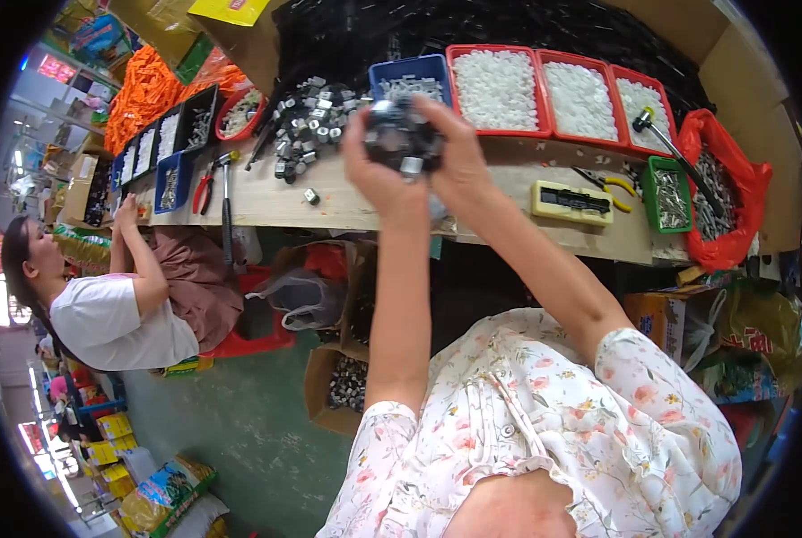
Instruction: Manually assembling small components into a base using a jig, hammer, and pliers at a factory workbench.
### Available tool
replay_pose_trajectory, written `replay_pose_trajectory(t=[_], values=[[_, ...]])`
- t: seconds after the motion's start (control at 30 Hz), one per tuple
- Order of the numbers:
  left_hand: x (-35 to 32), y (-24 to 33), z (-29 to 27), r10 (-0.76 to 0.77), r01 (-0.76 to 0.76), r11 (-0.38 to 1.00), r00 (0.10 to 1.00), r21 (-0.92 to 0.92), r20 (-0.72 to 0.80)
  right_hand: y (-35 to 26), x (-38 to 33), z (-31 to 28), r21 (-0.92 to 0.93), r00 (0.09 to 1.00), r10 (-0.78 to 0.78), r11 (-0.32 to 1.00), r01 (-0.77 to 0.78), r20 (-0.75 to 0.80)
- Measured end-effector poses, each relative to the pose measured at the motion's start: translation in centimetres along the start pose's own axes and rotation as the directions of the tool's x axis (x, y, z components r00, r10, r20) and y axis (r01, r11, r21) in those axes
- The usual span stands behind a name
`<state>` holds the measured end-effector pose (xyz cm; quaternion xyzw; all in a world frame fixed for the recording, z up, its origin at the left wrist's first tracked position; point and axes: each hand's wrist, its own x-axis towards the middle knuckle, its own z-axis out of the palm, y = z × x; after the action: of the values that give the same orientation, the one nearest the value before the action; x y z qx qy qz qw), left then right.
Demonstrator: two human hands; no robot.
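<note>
Both my hands are raised over the bench's front edge, cupped around one handful of small black and silver metal parts [404, 142]. My left hand [371, 175] curls round the left side of the clump. On the opposite side my right hand [462, 154] closes in with its fingers. The clump is slightly blurred, so single pieces are hard to make out. Just left of my hands lies a loose pile of similar parts [307, 121], with one lone part [311, 195] nearer the bench edge. Behind the hands stands a blue tray [379, 76] of grey metal pieces.
Red trays [544, 125] of white pieces line the back right. Further right are yellow-handled pliers [618, 184], a cream fixture [571, 203], a green tray [657, 166], a hammer [670, 143] and a red bag [755, 175]. Another hammer [226, 193] lies left, near a seated co-worker [118, 314].
</note>
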<state>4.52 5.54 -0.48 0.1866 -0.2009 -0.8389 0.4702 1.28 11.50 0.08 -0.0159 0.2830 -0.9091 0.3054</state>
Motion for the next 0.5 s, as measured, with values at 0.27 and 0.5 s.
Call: replay_pose_trajectory(t=[0.27, 0.5], values=[[-6.9, -12.1, -1.8, 0.136, -0.225, 0.857, 0.966, 0.463, 0.219, -5.6, -1.3, -11.4, -0.230, 0.912, -0.376, 0.914, 0.335, -0.164], [-7.7, -12.6, -3.4, 0.270, -0.638, 0.378, 0.769, 0.671, 0.580, -6.5, -1.3, -13.5, -0.794, 0.862, -0.470, 0.443, 0.418, 0.191]])
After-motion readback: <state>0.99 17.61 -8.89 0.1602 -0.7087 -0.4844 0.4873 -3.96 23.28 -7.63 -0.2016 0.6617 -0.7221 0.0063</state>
